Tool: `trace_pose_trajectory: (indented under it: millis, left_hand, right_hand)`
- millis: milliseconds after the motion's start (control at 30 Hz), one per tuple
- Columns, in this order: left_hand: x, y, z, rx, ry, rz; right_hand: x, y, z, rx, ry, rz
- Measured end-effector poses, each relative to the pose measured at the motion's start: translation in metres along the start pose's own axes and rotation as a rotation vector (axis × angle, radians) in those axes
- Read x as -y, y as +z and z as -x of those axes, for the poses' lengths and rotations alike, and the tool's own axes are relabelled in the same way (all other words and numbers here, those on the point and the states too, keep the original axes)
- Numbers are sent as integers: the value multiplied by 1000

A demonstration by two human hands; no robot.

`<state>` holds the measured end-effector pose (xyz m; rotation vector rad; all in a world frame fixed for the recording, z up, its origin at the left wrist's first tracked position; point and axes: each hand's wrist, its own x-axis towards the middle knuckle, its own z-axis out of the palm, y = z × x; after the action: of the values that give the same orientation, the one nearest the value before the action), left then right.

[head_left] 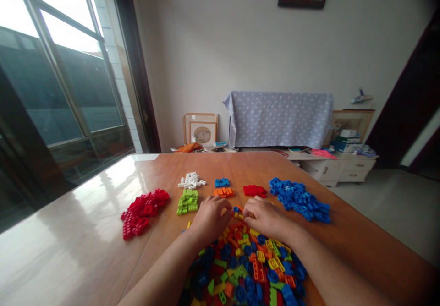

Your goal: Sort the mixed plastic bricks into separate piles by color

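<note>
My left hand is at the far edge of a mixed pile of toy building bricks, its fingers curled inward. Facing it across a small gap, my right hand is bent with its fingertips close together, beside a few yellow and orange pieces. Whatever lies in either set of fingers is hidden or too small to name. A small blue piece shows between the hands. Just beyond them are a row of orange bricks and a row of red bricks.
Sorted heaps surround the hands: red bricks at left, lime green bricks, white bricks, a small blue group and a large blue heap at right. The wooden table ends before a low white cabinet.
</note>
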<state>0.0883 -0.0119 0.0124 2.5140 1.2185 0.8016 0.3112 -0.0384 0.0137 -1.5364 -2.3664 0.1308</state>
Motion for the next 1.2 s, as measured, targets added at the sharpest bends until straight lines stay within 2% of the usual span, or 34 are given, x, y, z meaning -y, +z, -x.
trace_pose_trajectory:
  millis: [233, 500, 900, 967, 1033, 1100, 1200]
  left_hand:
    - [2, 0, 0, -1, 4, 0]
    - [3, 6, 0, -4, 10, -6]
    - [1, 6, 0, 16, 17, -10]
    - [1, 5, -1, 20, 20, -4]
    - [0, 3, -1, 14, 21, 5]
    - [0, 0, -2, 7, 19, 17]
    - [-1, -4, -3, 1, 15, 31]
  right_hand:
    - [-5, -1, -2, -21, 27, 24]
    - [8, 4, -7, 70, 117, 106]
    - [12, 6, -8, 51, 30, -13]
    - [9, 4, -9, 6, 34, -59]
    - [-3, 0, -9, -103, 55, -138]
    - [-22, -7, -8, -248, 90, -246]
    - [-58, -15, -2, -400, 190, -403]
